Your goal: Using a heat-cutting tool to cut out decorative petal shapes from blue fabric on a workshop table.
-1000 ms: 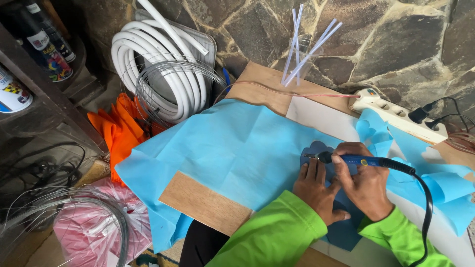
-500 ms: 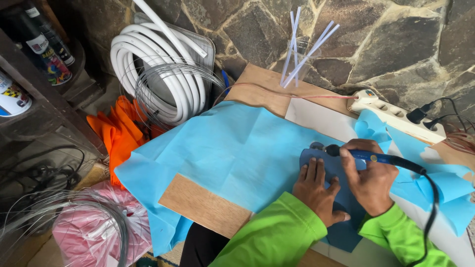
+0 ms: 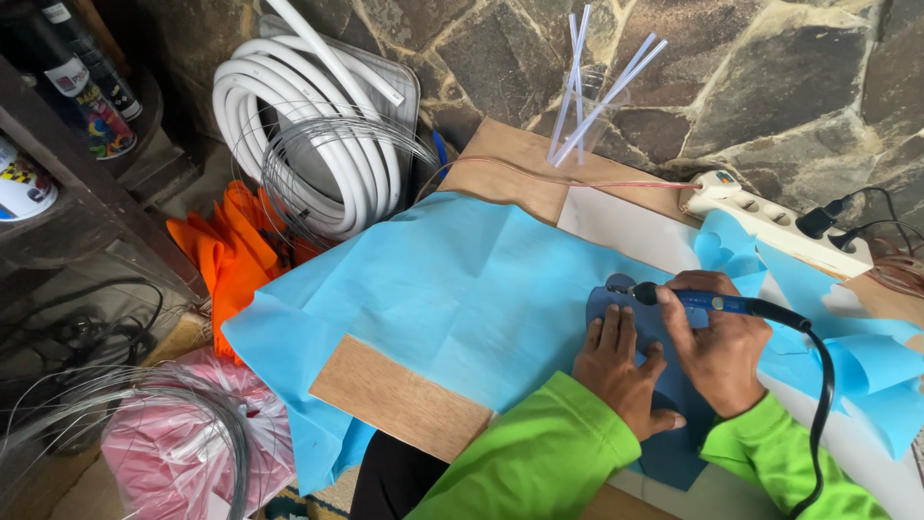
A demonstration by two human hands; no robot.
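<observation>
A large light blue fabric sheet (image 3: 462,289) lies over a wooden board (image 3: 399,400). On it rests a darker blue shaped piece (image 3: 674,453). My left hand (image 3: 621,371) presses flat on that darker piece. My right hand (image 3: 717,351) grips a blue pen-shaped corded tool (image 3: 712,303), its tip (image 3: 621,285) touching the upper edge of the darker piece. A black cord (image 3: 823,404) runs from the tool down past my right wrist. Both sleeves are bright green.
A white power strip (image 3: 770,221) with two black plugs sits at the right. Clear sticks (image 3: 592,87) stand in a cup by the stone wall. Coiled white hose (image 3: 298,125), wire loops, orange fabric (image 3: 231,265), a pink bag (image 3: 173,443) and shelves with spray cans (image 3: 87,87) lie left.
The tool tip has slid left and upward along the edge of the darker blue piece, and my right hand followed it. My left hand stays pressed in place.
</observation>
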